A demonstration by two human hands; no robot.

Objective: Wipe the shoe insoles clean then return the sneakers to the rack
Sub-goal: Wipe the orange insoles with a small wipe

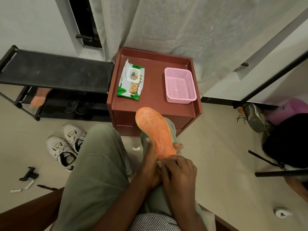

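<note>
Orange insole [155, 130], whitish scuffed patches, held by both hands [166, 169]

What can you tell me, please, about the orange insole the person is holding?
The orange insole is a flat, foam-looking piece with a greenish edge and pale, worn patches on its face. It points toe-up and away, tilted over the person's knee in front of the red-brown cabinet. The left hand holds its heel end from beneath, fingers showing on both sides; the right hand covers the heel, with something pale in its grip.

A red-brown cabinet top [153, 90] carries a wipes pack [130, 80] and pink basket [180, 85].
</note>
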